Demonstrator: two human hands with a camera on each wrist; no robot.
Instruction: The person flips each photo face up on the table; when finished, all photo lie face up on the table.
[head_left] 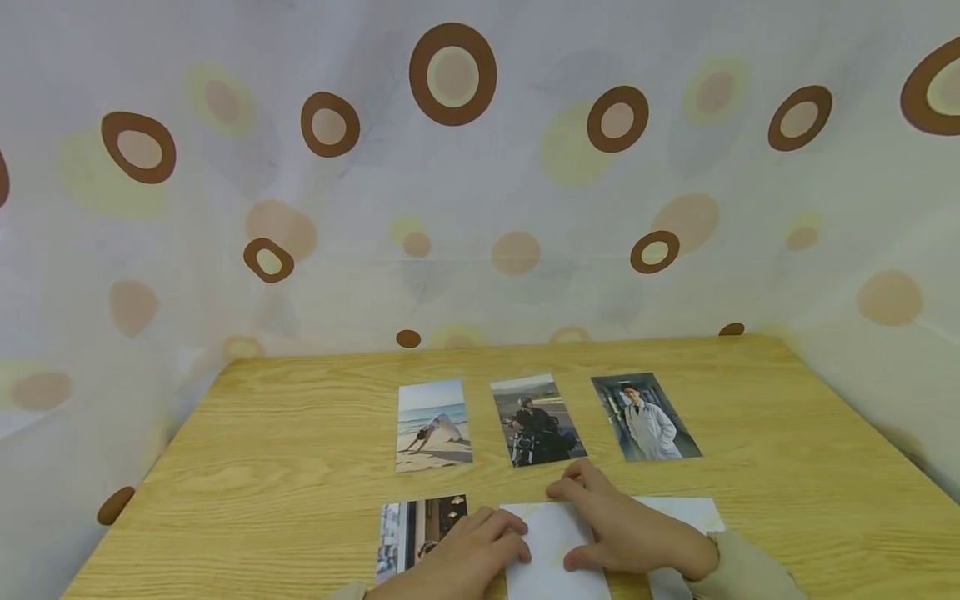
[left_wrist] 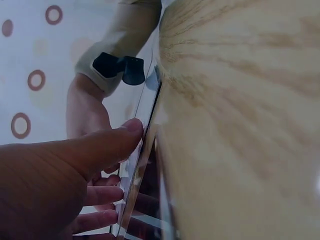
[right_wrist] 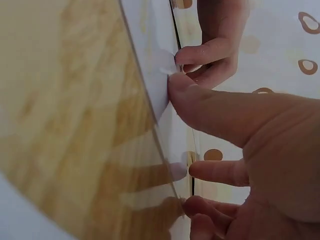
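Observation:
A blank white card (head_left: 551,546) lies flat at the front of the wooden table, between both hands. My left hand (head_left: 465,557) rests its fingertips and thumb by the card's left edge. My right hand (head_left: 622,521) spans the other side, its thumb on the card's lower part and its fingers near the top corner. In the right wrist view the right thumb (right_wrist: 205,105) touches the white surface. Under and beside the left hand lies a photo card (head_left: 397,533), partly covered. A second white card (head_left: 686,510) sits partly hidden beneath the right hand and wrist.
Farther back stand three photo cards in a row: a beach pose (head_left: 435,425), a motorcycle rider (head_left: 536,421) and a white-coated person (head_left: 648,421). A patterned curtain (head_left: 517,192) encloses the table's (head_left: 262,483) back and sides.

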